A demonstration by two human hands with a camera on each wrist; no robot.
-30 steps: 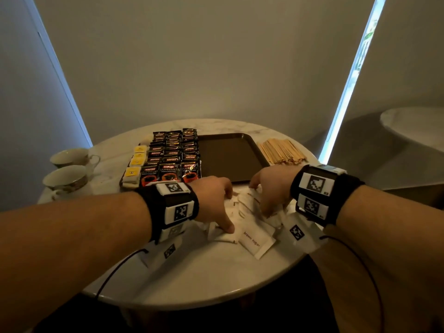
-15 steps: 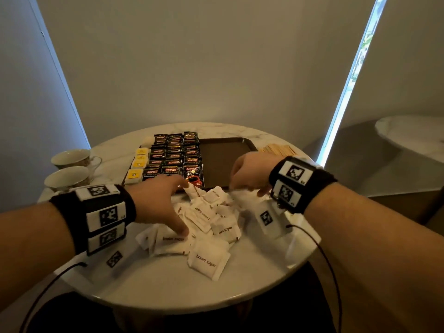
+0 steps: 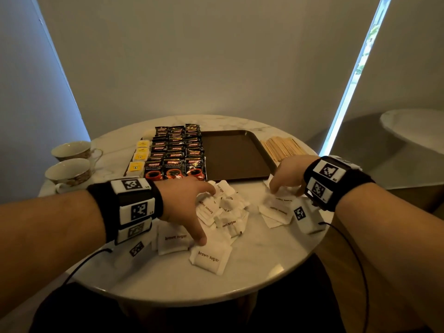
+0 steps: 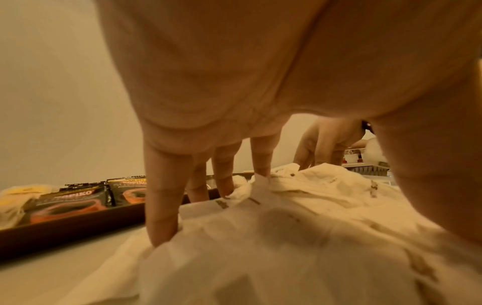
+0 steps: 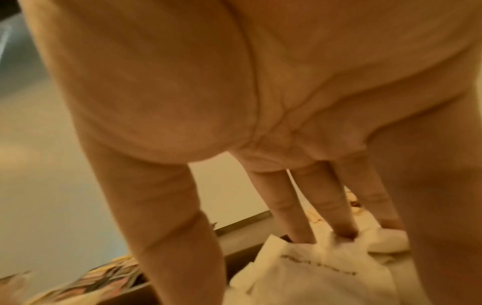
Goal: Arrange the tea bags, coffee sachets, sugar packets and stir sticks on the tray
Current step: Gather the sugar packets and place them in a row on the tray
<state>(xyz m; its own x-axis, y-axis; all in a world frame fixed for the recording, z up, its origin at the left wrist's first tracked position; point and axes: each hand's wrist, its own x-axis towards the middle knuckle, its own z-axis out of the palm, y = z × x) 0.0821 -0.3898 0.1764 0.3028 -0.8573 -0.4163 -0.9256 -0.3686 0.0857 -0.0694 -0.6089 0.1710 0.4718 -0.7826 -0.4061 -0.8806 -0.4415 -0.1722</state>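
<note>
White brown sugar packets [image 3: 228, 212] lie in a loose pile on the marble table in front of the dark tray [image 3: 236, 155]. My left hand [image 3: 192, 207] is spread over the pile's left side, its straight fingers [image 4: 161, 206] pressing on packets [image 4: 287, 227]. My right hand [image 3: 286, 186] rests fingertips-down on a smaller group of packets [image 3: 276, 210] to the right; its fingers [image 5: 336, 208] touch a packet [image 5: 313, 268]. Coffee sachets [image 3: 176, 152] fill the tray's left part in rows, with yellow tea bags [image 3: 139, 156] at their left. Wooden stir sticks [image 3: 281, 146] lie right of the tray.
Two teacups [image 3: 69, 173] stand at the table's left edge. One sugar packet [image 3: 209, 257] lies alone nearest me. The tray's right half shows bare brown surface. The round table's edge curves close behind the right hand.
The hands have moved apart. The right hand slid right with a few packets, splitting them from the pile. The left hand has spread flat over the left part.
</note>
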